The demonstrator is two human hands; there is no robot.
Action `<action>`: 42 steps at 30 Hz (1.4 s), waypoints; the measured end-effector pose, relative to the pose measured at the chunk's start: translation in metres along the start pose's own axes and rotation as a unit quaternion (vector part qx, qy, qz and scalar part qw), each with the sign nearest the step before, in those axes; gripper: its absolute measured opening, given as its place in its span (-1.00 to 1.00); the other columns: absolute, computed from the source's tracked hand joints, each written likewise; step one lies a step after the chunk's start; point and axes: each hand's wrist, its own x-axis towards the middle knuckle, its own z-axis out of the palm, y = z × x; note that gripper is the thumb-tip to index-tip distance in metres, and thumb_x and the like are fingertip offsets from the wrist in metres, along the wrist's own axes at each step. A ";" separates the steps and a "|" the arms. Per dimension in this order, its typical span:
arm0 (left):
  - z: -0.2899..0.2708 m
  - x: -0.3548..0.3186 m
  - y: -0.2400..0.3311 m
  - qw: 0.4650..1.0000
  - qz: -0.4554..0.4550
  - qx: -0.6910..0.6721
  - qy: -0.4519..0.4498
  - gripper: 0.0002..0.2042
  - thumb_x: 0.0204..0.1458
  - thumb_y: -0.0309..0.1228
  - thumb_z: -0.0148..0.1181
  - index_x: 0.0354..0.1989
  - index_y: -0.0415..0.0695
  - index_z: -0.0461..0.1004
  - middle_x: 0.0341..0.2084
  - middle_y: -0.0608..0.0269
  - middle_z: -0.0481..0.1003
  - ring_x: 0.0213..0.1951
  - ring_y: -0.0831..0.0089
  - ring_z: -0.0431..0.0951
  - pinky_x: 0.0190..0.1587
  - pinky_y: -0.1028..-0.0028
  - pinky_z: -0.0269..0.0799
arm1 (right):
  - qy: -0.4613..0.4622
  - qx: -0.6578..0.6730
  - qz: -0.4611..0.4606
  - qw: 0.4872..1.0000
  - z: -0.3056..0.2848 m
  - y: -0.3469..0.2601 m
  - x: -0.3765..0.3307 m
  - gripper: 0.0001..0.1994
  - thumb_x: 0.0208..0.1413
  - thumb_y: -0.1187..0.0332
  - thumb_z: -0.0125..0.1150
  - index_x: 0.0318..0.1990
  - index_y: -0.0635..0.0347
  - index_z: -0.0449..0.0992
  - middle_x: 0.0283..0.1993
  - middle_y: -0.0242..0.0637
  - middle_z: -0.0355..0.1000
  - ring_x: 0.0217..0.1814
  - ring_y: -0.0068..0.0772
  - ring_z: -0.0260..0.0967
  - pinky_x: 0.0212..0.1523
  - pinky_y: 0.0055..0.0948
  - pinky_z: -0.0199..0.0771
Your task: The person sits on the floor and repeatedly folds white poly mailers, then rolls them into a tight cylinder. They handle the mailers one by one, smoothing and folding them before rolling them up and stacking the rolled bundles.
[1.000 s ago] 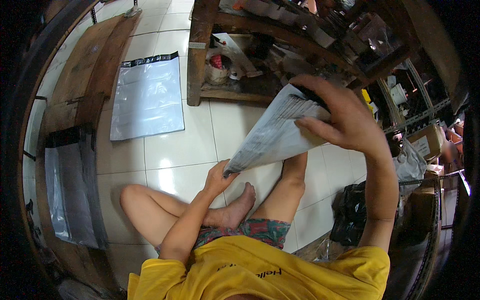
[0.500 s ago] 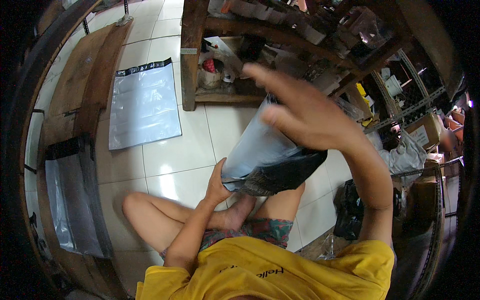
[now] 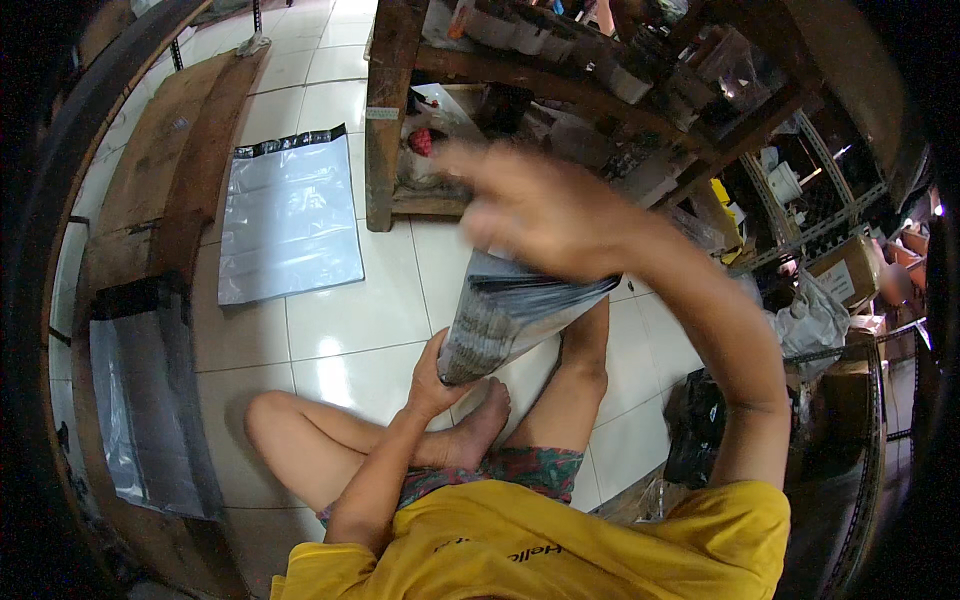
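Above the tiled floor (image 3: pixel 340 350), left hand (image 3: pixel 428 380) grips the lower corner of a fanned stack of grey plastic bags (image 3: pixel 515 322). Right hand (image 3: pixel 550 215), blurred, thumb and fingers parted, at its upper edge; contact cannot be told.

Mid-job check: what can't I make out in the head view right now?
- Right hand: motion-blurred in the head view; whether it touches the plastic bundle is unclear.
- Left hand: in the head view, some fingers are hidden behind the bundle it grips.
- Layer count: head view, the bundle's edges are too fine and crowded.
- Wooden shelf unit: head view, shadow and the right hand obscure its contents.
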 end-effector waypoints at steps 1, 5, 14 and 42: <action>0.003 -0.002 0.001 1.000 0.000 0.005 -0.001 -0.01 -0.32 -0.30 0.61 0.36 -0.20 0.18 0.19 -0.06 0.39 0.22 0.07 0.43 0.25 0.25 0.35 | 0.035 0.024 0.006 0.999 -0.004 -0.001 -0.004 -0.33 0.30 -0.15 -0.06 0.31 0.26 0.29 0.18 0.20 0.41 0.23 0.14 0.39 0.25 -0.10 0.34; 0.000 -0.006 -0.002 0.999 0.022 0.031 0.004 -0.01 -0.34 -0.30 0.60 0.36 -0.20 0.18 0.20 -0.07 0.39 0.23 0.06 0.42 0.27 0.26 0.34 | 0.089 0.055 0.017 0.994 -0.019 -0.014 -0.020 -0.31 0.25 -0.11 -0.07 0.38 0.19 0.21 0.27 0.16 0.32 0.28 0.08 0.33 0.29 -0.15 0.29; 0.009 -0.009 -0.037 0.979 0.114 0.165 -0.032 0.09 -0.35 -0.27 0.62 0.41 -0.24 0.07 0.32 -0.13 0.24 0.32 -0.04 0.29 0.33 0.20 0.25 | 0.107 0.078 0.046 0.990 -0.011 0.009 -0.043 -0.22 0.22 -0.14 -0.03 0.48 0.14 0.07 0.43 0.04 0.20 0.37 0.04 0.26 0.41 -0.14 0.17; 0.015 0.002 -0.001 0.993 0.062 0.097 -0.009 -0.07 -0.29 -0.32 0.59 0.32 -0.18 0.18 0.08 -0.06 0.47 0.13 0.10 0.49 0.17 0.28 0.39 | 0.088 0.013 0.029 0.996 -0.015 -0.001 -0.038 -0.22 0.22 -0.11 0.04 0.44 0.25 0.11 0.36 0.18 0.25 0.36 0.17 0.25 0.35 -0.08 0.23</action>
